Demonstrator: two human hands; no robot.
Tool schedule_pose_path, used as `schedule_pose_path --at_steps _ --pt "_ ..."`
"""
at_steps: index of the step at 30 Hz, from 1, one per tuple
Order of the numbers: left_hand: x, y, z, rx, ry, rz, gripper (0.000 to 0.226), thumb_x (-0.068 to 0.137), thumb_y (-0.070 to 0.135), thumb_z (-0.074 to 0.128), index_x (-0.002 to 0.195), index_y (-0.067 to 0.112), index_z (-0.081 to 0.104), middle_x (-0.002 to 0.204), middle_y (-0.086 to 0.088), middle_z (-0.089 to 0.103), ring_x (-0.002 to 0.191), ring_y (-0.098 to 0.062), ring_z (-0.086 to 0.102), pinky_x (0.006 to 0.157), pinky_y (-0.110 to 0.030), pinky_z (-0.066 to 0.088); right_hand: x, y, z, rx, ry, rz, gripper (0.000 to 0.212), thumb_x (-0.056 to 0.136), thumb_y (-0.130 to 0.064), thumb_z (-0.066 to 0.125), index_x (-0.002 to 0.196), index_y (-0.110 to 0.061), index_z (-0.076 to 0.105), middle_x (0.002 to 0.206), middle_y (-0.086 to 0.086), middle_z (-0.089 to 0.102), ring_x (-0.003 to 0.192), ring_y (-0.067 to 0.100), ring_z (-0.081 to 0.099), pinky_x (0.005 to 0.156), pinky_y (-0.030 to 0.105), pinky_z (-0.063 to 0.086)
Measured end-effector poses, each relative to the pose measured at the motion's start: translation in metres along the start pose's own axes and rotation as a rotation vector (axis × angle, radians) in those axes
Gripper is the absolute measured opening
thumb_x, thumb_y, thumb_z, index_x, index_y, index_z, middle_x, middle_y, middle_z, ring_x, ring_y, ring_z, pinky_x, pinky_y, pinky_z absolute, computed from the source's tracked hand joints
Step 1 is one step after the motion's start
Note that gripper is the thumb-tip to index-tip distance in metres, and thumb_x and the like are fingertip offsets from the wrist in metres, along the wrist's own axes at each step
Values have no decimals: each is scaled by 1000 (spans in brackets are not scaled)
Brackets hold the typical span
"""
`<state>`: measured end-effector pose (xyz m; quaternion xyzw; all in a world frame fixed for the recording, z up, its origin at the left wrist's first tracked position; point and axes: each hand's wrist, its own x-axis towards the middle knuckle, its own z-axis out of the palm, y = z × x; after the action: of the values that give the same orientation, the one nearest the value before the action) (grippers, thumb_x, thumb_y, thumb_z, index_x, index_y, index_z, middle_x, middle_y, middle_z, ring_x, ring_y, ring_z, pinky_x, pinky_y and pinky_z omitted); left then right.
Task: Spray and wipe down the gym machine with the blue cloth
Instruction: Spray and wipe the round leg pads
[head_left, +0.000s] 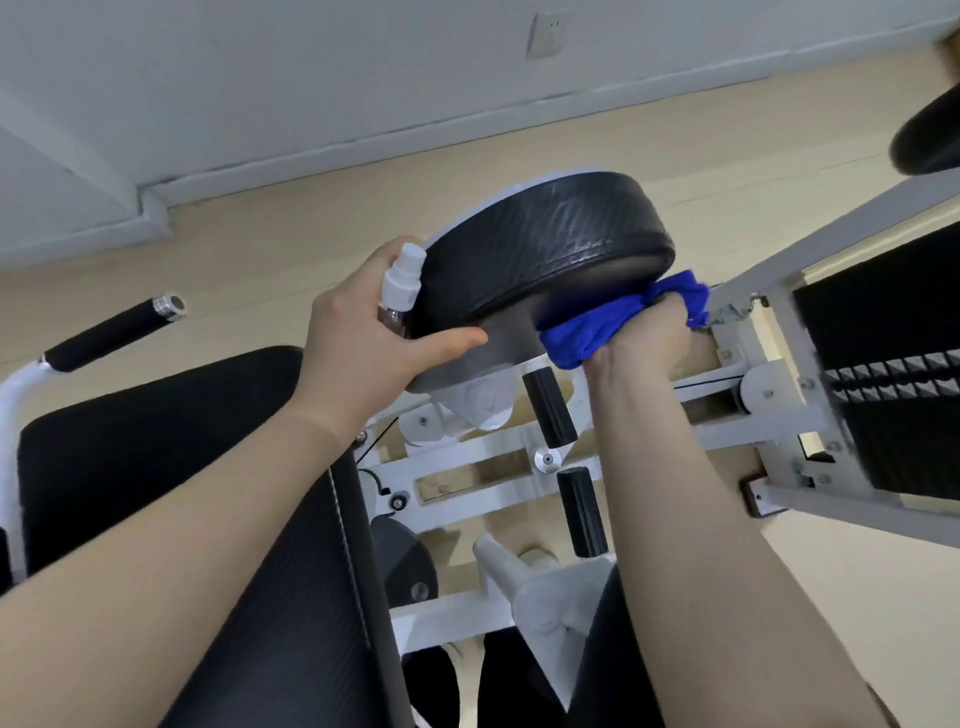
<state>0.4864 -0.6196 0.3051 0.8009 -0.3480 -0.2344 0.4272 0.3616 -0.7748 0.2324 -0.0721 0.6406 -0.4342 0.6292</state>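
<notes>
Pressing blue cloth (597, 332) against round pad (550, 254), right hand (644, 338) gripping

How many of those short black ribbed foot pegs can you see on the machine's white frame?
2. One short black ribbed peg sits just below the blue cloth; the other is lower, nearer the camera. More may be hidden behind the arms.

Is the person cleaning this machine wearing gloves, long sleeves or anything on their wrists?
No. Both hands, left and right, are bare, with no gloves. Both forearms are uncovered as far as the picture shows, so no sleeves appear. No watch, bracelet or ring is visible on either one.
</notes>
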Motion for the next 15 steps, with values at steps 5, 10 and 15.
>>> schedule_pose_path --at_steps 5,10,15 --pt "3 -2 2 -13 20 -4 58 52 37 88 87 53 44 81 6 59 68 -6 47 64 -7 40 30 35 0 -375 -18 397 44 61 -27 47 86 -20 12 66 -7 21 61 15 22 65 31 13" --pt "8 6 -1 -5 -37 -27 46 60 26 85 89 37 51 72 23 53 64 13 50 58 -1 35 19 16 0 -225 -7 652 40 68 -23 56 66 -26 16 63 -10 22 53 13 17 55 18 21" --pt "11 10 -3 -15 -70 -26 45 60 25 85 81 43 50 65 23 51 60 10 50 56 -3 35 23 5 -12 -121 -26 525 28 73 -33 50 63 -19 28 46 -10 40 41 15 40 54 25 42"
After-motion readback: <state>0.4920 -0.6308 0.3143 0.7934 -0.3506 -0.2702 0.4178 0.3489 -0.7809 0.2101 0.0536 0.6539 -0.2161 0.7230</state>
